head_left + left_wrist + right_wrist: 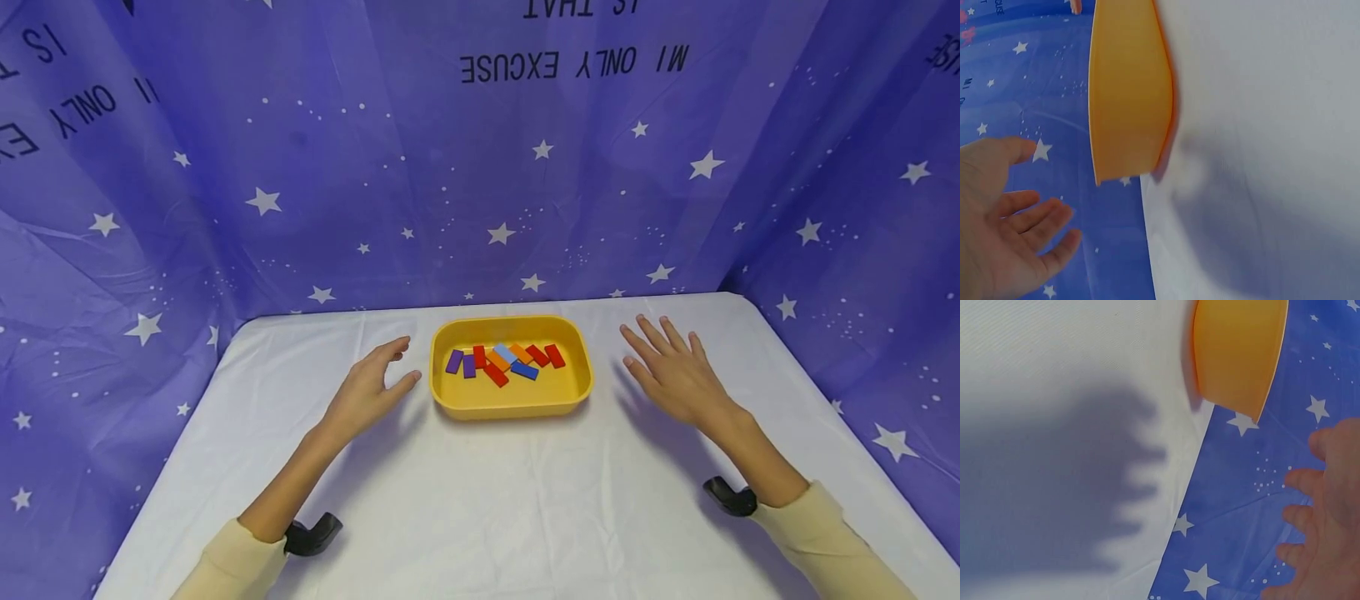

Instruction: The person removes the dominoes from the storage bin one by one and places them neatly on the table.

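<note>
A yellow plastic tub stands on the table, holding several small flat tiles in purple, red, orange, light blue and dark blue. Just left of it hovers the left hand, its thumb apart from the loosely bent fingers and nothing between them. On the tub's other side the right hand hangs in the air, palm down with fingers spread. Neither hand touches the tub. Both wrist views show the tub's outer wall and a hand holding nothing; the tiles are hidden there.
A white cloth covers the table. Purple-blue curtains with white stars and lettering rise behind and at both sides. Each wrist carries a black strapped device, just below a beige sleeve. The hands cast shadows on the cloth.
</note>
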Motion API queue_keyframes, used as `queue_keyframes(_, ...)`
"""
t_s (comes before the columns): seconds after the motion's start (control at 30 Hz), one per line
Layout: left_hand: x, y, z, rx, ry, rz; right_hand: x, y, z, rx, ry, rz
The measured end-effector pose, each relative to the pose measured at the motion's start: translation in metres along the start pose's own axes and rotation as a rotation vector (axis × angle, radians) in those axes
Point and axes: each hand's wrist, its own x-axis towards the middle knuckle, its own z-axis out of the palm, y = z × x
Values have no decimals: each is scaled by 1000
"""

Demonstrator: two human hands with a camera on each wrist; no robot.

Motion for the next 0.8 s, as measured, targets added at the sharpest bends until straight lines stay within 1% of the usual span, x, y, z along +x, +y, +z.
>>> queue_keyframes(0.1,6,4,9,-104,23,12,3,-3,2,5,-9,3)
queue_keyframes(0.23,13,12,20,-241,9,-16,8,-7,4,13,-24,6)
queue_keyframes(0.33,17,17,27,-299,-16,-38,11,-10,7,14,-41,7)
queue_keyframes(0.43,21,19,34,-347,-34,-48,14,-12,9,8,-50,7)
queue_keyframes(0.53,24,20,40,-386,-48,-56,17,-13,11,5,-56,9)
queue_keyframes(0.63,27,22,44,-401,-65,-66,20,-14,14,5,-61,9)
queue_keyframes(0.8,33,29,52,-377,-93,-75,25,-18,20,17,-70,-2)
